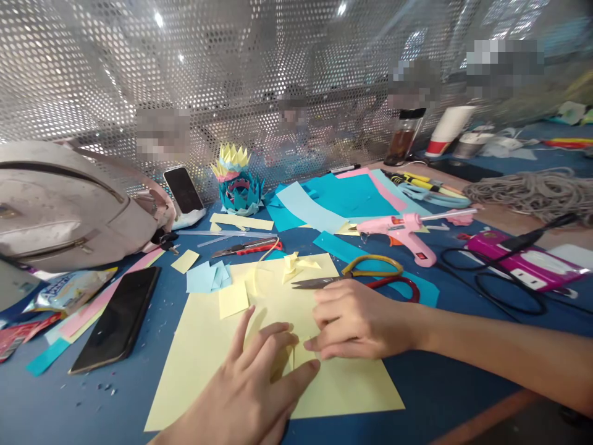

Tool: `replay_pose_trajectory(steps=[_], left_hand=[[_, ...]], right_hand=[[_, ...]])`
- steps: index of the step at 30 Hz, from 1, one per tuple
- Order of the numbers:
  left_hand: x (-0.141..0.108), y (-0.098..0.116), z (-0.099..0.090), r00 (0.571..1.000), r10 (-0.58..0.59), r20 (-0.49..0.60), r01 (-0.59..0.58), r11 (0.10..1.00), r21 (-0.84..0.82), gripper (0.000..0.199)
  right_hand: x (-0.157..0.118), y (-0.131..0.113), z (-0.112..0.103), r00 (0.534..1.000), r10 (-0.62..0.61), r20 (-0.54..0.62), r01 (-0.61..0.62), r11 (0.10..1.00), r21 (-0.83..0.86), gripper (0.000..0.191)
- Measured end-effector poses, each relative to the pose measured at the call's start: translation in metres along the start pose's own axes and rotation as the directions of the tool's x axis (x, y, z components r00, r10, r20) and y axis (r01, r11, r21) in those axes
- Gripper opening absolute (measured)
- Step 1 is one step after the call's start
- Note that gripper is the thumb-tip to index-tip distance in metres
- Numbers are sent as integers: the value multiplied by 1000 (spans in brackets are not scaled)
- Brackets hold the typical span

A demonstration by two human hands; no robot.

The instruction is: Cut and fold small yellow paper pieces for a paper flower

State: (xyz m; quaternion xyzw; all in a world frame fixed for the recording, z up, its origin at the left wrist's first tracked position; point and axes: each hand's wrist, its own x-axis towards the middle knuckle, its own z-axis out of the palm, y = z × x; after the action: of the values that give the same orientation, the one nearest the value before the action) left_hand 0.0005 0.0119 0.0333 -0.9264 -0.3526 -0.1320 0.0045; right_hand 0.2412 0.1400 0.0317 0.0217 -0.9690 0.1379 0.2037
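A large pale yellow sheet of paper (194,371) lies on the blue table. Above its middle, a small piece of yellow paper (301,355) is pinned between my two hands. My left hand (259,371) has its thumb and index finger at the near side of that piece, with the little finger raised. My right hand (352,321) is curled, its fingertips pressing the piece's right side. Scissors (365,279) with yellow and red handles lie just beyond my right hand. Folded yellow paper points (296,266), yellow squares (234,300) and light blue squares (208,276) rest on the sheet.
A pink glue gun (403,232) and a magenta power strip (523,262) with black cable lie right. Further back stand a paper lotus (238,185) and blue sheets (343,198). A red utility knife (250,247), a black phone (118,321) and a backpack (74,204) are left.
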Motion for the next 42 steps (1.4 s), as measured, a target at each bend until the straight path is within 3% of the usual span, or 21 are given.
replay_pose_trajectory(steps=[9,13,16,21,23,36,42], left_hand=[[0,1,-1,1000,-9,3,9,1000,-20,39],[0,-1,-3,1000,-3,6,4,999,-35,38],[-1,-2,0,997,22,-73,-25,999,-34,32],[-4,-3,20,957,6,-291,-24,998,-59,31],[-5,-3,27,952,-1,-308,-17,998,-58,34],[-6,-3,27,962,-11,-271,0,999,-41,34],[-8,-3,26,971,-16,-238,3,998,-57,35]], right_hand=[[-1,0,-2,999,-41,-12,40,998,-55,36],[2,-1,-3,992,73,-102,-71,997,30,38],[3,-3,-5,980,158,-117,-148,985,84,32],[3,-9,-1,991,128,29,-130,988,84,39],[3,-9,1,990,107,97,-114,991,73,38],[3,-7,1,978,143,153,-157,984,87,23],[6,-4,-12,947,180,267,-241,946,217,32]])
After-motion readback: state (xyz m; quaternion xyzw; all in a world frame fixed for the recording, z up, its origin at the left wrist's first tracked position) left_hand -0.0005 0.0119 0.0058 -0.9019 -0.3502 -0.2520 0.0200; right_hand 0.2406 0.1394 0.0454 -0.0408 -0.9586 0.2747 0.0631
